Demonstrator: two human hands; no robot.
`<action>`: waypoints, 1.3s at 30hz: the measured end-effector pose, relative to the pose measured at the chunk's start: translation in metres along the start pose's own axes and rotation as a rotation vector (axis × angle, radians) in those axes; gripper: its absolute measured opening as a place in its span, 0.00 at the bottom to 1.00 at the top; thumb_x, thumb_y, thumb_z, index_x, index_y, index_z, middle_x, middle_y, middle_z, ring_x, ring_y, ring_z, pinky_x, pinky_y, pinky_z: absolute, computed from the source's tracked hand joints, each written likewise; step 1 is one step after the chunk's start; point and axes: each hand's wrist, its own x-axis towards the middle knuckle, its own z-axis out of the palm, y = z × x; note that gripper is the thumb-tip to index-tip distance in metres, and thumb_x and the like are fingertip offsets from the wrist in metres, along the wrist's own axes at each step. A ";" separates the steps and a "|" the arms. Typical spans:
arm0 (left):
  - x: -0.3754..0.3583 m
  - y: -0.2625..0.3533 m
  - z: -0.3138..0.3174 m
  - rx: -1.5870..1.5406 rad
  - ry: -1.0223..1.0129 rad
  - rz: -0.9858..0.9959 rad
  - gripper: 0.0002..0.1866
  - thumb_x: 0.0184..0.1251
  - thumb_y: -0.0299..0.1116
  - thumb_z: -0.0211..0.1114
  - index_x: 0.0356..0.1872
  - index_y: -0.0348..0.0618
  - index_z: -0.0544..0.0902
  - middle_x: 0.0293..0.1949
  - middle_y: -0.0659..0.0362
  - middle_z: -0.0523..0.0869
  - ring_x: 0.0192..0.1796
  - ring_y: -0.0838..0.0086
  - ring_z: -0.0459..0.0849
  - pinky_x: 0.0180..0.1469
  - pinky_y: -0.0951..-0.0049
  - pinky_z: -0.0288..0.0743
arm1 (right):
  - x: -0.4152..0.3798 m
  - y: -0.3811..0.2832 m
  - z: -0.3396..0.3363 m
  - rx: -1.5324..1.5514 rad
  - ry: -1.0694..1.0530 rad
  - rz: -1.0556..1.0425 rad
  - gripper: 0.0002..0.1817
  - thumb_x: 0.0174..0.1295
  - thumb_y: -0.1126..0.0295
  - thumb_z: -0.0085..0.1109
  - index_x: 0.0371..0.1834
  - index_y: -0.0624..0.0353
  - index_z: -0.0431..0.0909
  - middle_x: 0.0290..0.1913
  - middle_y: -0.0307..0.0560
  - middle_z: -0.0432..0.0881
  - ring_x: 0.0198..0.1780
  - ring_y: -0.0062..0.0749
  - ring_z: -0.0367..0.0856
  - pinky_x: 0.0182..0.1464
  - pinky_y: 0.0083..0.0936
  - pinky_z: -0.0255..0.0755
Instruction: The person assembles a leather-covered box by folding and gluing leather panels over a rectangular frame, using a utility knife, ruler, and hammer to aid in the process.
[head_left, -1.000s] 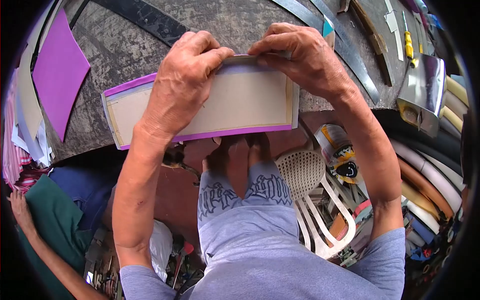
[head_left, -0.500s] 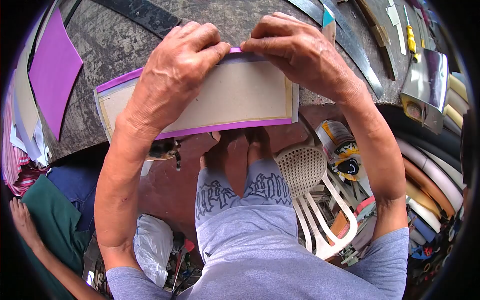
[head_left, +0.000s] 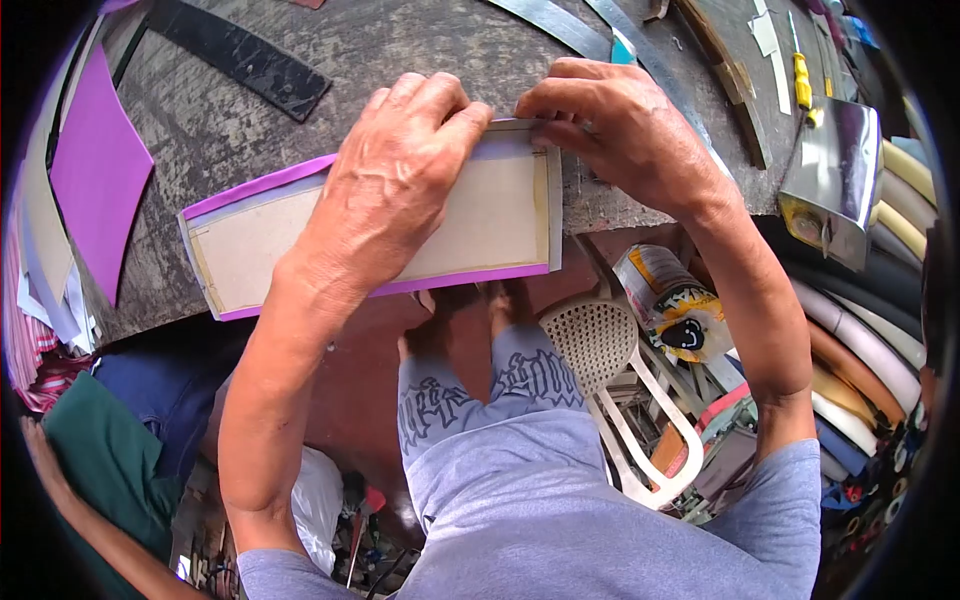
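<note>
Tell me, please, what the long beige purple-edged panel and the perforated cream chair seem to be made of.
Long beige purple-edged panel: probably matte cardboard, being flat and plain; its smooth purple edging could be leatherette.
Perforated cream chair: likely moulded plastic, satin, with regular holes.

Bright, pale light spreads over the desk (head_left: 240, 100), leaving the red floor (head_left: 360, 405) beneath it shaded and the dark blue cloth (head_left: 185, 400) murky. White glare streaks the metal box (head_left: 838, 165); a softer sheen lies along the metal strip (head_left: 555, 28). The right hand (head_left: 630, 135) has a slightly blurred thumb. Wide-angle distortion bows the desk's front edge, and the corners fade to black.
</note>
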 end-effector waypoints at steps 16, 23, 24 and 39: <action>0.019 -0.010 0.009 -0.074 0.027 0.106 0.09 0.65 0.20 0.68 0.46 0.37 0.88 0.40 0.54 0.85 0.41 0.60 0.87 0.46 0.63 0.82 | -0.006 -0.003 -0.005 -0.113 -0.006 -0.029 0.07 0.63 0.73 0.65 0.42 0.61 0.86 0.35 0.50 0.84 0.38 0.46 0.87 0.43 0.37 0.80; 0.018 -0.007 0.007 0.026 0.021 0.203 0.10 0.64 0.19 0.66 0.46 0.37 0.87 0.40 0.54 0.83 0.44 0.58 0.85 0.48 0.61 0.81 | -0.012 0.002 0.001 -0.211 0.027 -0.129 0.07 0.61 0.75 0.63 0.41 0.60 0.86 0.39 0.50 0.85 0.44 0.49 0.87 0.47 0.40 0.81; 0.018 -0.006 0.006 0.057 0.030 0.230 0.11 0.64 0.19 0.66 0.47 0.37 0.87 0.41 0.54 0.83 0.45 0.57 0.85 0.48 0.60 0.81 | -0.013 -0.001 0.002 -0.250 0.035 -0.145 0.07 0.61 0.75 0.62 0.40 0.60 0.86 0.41 0.50 0.86 0.45 0.50 0.87 0.48 0.41 0.82; 0.020 -0.004 0.008 -0.011 -0.017 0.148 0.14 0.64 0.19 0.64 0.51 0.38 0.85 0.43 0.53 0.81 0.48 0.56 0.83 0.51 0.59 0.79 | -0.010 0.005 -0.007 0.019 -0.023 -0.036 0.10 0.65 0.78 0.64 0.48 0.62 0.86 0.36 0.46 0.83 0.34 0.34 0.88 0.31 0.29 0.84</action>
